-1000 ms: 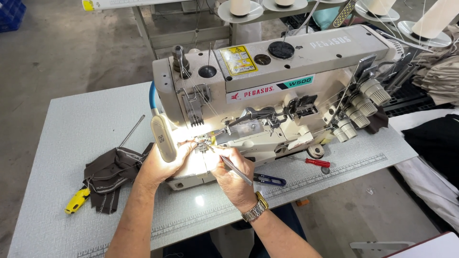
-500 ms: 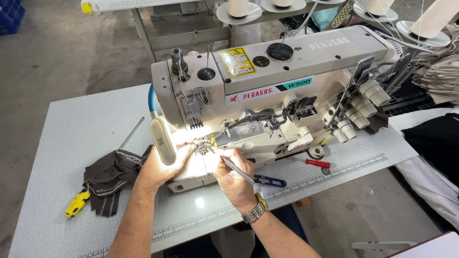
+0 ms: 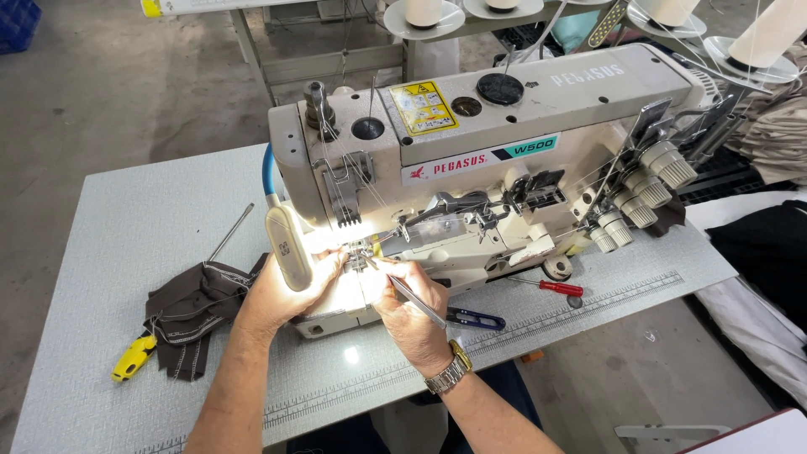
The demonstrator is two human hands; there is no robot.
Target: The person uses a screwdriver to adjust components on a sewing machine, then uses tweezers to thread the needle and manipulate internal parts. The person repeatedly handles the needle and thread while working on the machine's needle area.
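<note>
Fingers [image 3: 380, 271] of the right hand [image 3: 412, 311] pinch a pair of slim metal tweezers [image 3: 403, 290], their tips pushed into the needle area [image 3: 360, 250] of a cream industrial sewing machine [image 3: 471, 160], under the glare of its small work lamp [image 3: 287, 248]. Opposite, at nine o'clock of the needles, the left hand [image 3: 282, 294] is curled against the machine bed, fingertips pressed together close to the same spot; whether they grip a thread cannot be told in the bright light. A metal watch [image 3: 450, 374] circles the right wrist. On the grey bench [image 3: 126, 227], at four o'clock of the right hand, lie blue-handled thread snips [image 3: 479, 319], and further toward three o'clock a red-handled screwdriver [image 3: 555, 287]. At nine o'clock of the left hand sits a crumpled piece of brown fabric [image 3: 189, 315] with pale stitching, a yellow-handled tool [image 3: 133, 357] just beside it at seven o'clock. White thread cones [image 3: 769, 34] stand behind the machine at one o'clock.
</note>
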